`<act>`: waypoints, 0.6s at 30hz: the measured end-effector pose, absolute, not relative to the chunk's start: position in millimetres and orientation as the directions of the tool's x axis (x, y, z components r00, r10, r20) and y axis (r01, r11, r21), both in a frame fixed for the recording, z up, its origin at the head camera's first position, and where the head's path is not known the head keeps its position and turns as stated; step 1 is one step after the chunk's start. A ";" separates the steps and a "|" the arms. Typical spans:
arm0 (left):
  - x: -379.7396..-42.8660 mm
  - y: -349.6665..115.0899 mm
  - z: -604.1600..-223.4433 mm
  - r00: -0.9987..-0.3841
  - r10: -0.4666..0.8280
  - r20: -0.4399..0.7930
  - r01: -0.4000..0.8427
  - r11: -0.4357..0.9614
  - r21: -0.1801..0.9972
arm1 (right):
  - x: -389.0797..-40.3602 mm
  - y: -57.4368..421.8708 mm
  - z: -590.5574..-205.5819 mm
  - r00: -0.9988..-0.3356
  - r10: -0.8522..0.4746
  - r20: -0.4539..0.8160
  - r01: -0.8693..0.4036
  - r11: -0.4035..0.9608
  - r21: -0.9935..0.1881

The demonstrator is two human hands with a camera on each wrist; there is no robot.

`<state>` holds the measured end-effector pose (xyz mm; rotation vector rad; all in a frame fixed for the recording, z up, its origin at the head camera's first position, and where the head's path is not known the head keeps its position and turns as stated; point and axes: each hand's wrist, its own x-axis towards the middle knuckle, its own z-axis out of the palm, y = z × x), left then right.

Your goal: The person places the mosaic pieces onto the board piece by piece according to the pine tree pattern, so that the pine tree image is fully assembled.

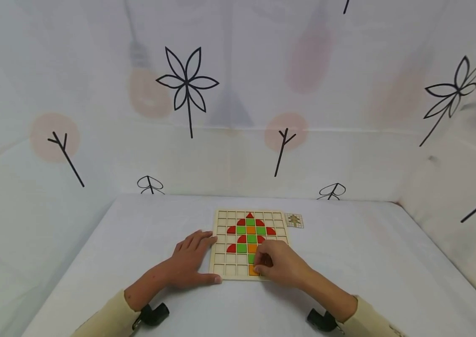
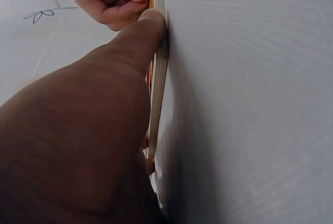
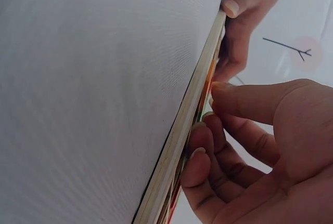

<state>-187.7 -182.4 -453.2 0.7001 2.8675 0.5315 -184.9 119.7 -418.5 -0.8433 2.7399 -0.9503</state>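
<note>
A square wooden grid board [image 1: 224, 270] lies on the table, with red, green and orange tiles set in a tree-like pattern. My left hand [image 1: 189, 263] rests along the board's left side, fingers spread at that edge and thumb at the near-left corner. At the bottom of the pattern, my right hand [image 1: 283, 263] pinches an orange square tile [image 1: 252, 270] with thumb and index finger, right at its cell. In the right wrist view, the other fingers [image 3: 196, 168] curl close beside the board. This hand hides some cells at the board's lower right.
A small card [image 1: 294, 220] with a tree picture on a grid lies by the board's far-right corner. White cloth covers the table [image 1: 356, 252]. Behind it hangs a pale curtain [image 1: 238, 159] with flower and twig drawings. Both wrists carry black camera mounts [image 1: 154, 315].
</note>
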 end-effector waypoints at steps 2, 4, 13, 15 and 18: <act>-187.7 -182.3 -453.5 -0.881 0.469 -0.052 0.420 0.829 0.369 | -185.0 121.0 -419.0 -0.836 -0.544 0.073 -0.470 0.640 -0.607; -187.9 -182.0 -453.6 -0.881 0.471 -0.055 0.420 0.828 0.371 | -185.1 124.2 -419.0 -0.833 -0.547 0.081 -0.474 0.632 -0.613; -188.0 -183.6 -445.8 -0.868 0.491 -0.073 0.432 0.820 0.376 | -192.8 155.4 -419.2 -0.857 -0.499 0.127 -0.470 0.659 -0.587; -188.4 -186.2 -442.7 -0.859 0.505 -0.077 0.445 0.814 0.375 | -195.5 166.2 -418.9 -0.873 -0.468 0.137 -0.456 0.683 -0.571; -190.8 -191.9 -438.7 -0.850 0.520 -0.084 0.457 0.807 0.374 | -198.9 184.9 -418.2 -0.894 -0.419 0.160 -0.433 0.717 -0.546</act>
